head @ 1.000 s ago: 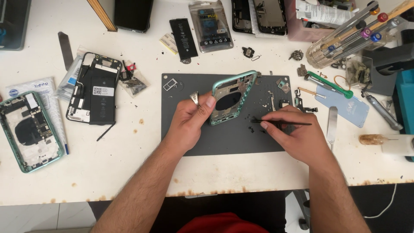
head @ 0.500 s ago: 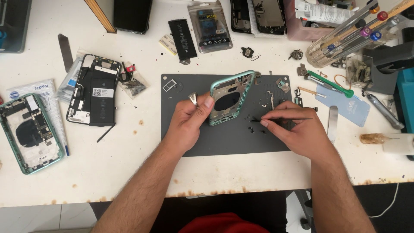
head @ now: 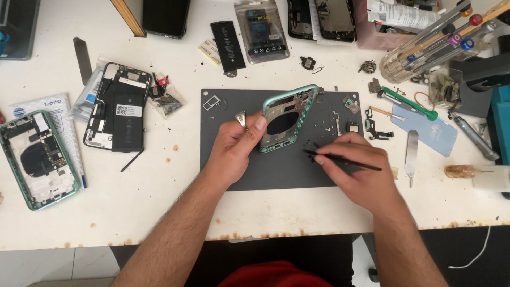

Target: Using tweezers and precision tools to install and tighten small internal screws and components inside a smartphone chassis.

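Two hands work over one dark grey rectangular rubber mat [head: 249, 170], which sits mid-bench on the stained white bench [head: 133, 202] and serves as landmark here. Largest item on the mat: a mint-green stripped phone frame w/ round hole in its back [head: 287, 118], stood on edge at mat centre, tilted. Left hand [head: 234, 146] is closed around the frame's near edge, thumb on the rim, a small metal bit poking up between the fingers. Right hand [head: 358, 170] pinches a thin black pointed tool [head: 340, 159], tip low on the mat just right of the frame.

Progress, as I read it: frame looks gutted, boards and screen out; tiny screws and small parts [head: 350, 119] lie scattered at mat's right end, so sorting or refitting is left.

Room: mat's front-left is bare. Right of mat is crowded: flat steel pry blade [head: 411, 151], green-handled tool [head: 409, 102]. Left of mat, an opened black phone body [head: 119, 114]. Bench edge is near the wrists.
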